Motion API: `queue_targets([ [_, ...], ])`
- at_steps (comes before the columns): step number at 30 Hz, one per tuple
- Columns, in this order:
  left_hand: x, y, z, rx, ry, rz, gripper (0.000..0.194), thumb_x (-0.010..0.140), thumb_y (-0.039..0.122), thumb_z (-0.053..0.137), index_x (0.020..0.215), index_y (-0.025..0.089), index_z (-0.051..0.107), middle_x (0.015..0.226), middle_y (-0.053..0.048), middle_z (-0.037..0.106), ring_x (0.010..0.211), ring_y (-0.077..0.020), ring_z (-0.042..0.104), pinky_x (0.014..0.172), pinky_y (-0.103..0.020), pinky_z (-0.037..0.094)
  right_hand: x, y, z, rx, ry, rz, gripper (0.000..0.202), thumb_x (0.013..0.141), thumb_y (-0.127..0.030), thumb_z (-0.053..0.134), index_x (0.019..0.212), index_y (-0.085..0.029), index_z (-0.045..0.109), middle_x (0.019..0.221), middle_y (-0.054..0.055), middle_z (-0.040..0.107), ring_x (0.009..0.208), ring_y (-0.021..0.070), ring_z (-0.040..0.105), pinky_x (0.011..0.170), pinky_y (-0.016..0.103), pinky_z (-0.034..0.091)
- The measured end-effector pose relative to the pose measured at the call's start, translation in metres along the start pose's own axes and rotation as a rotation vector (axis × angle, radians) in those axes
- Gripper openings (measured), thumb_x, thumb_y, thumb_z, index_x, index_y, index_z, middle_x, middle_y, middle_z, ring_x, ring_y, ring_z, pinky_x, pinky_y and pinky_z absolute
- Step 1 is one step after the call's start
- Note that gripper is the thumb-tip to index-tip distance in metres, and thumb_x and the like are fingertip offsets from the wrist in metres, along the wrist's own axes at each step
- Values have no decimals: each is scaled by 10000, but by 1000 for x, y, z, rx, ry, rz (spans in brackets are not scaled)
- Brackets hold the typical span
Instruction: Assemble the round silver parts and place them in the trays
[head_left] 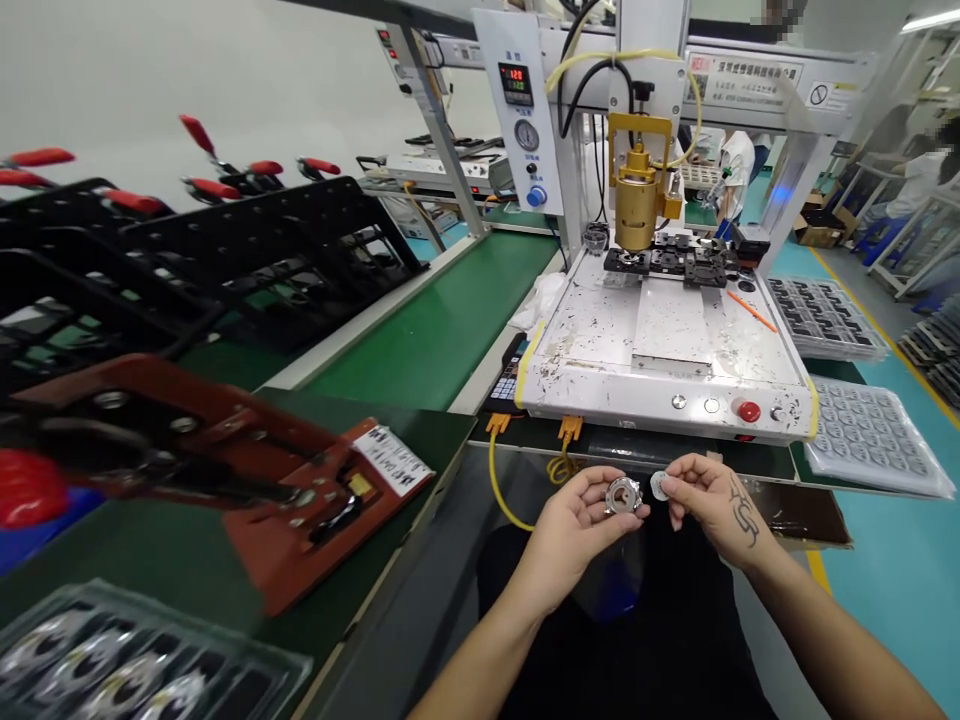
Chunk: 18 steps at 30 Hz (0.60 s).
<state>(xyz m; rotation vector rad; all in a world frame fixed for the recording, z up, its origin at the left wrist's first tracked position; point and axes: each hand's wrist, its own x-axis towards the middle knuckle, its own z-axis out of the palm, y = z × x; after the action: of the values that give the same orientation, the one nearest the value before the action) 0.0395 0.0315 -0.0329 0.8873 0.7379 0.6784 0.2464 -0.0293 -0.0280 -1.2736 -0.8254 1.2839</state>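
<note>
In my left hand (581, 525) is a round silver watch case (623, 496), pinched between thumb and fingers, with an open ring shape facing me. Close to its right, my right hand (705, 500) pinches a small pale disc (659, 486) by its edge. The disc and the case are apart, both held above my lap. Beyond them stands a white press machine (652, 395) with a brass-coloured press head (635, 210) over black fixtures (682, 262).
At left, a brown hand-lever clamp (300, 500) sits on the green bench beside a clear tray (255, 640) of metal parts. A green conveyor belt (442, 310) runs behind. Clear trays of round parts (874, 430) lie at right. Several people are in the background.
</note>
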Motion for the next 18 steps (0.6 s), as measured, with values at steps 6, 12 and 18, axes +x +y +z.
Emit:
queue_targets([
  [6,-18,8,1,-115,35,-16,544,837,407,919,1242,122,692,1114,-151,826,1027,-285,811,991,-435,650,-7,1,3,-63,-7,-56,368,901,-527,838,940,-190,696,640,-24,662,579,143,636,639,293,533],
  [12,-30,9,2,-137,-3,7,500,873,399,893,1263,135,727,1156,-149,831,1118,-300,789,1026,-437,644,-13,7,-5,21,-176,51,313,990,-468,765,884,-207,627,645,-35,616,583,125,579,607,274,474],
  [18,-37,10,4,-99,-10,20,518,897,410,871,1321,148,730,1203,-150,823,1163,-320,773,1044,-465,640,-20,1,-3,24,-225,105,367,1009,-501,728,853,-204,581,625,-50,552,541,99,459,553,264,337],
])
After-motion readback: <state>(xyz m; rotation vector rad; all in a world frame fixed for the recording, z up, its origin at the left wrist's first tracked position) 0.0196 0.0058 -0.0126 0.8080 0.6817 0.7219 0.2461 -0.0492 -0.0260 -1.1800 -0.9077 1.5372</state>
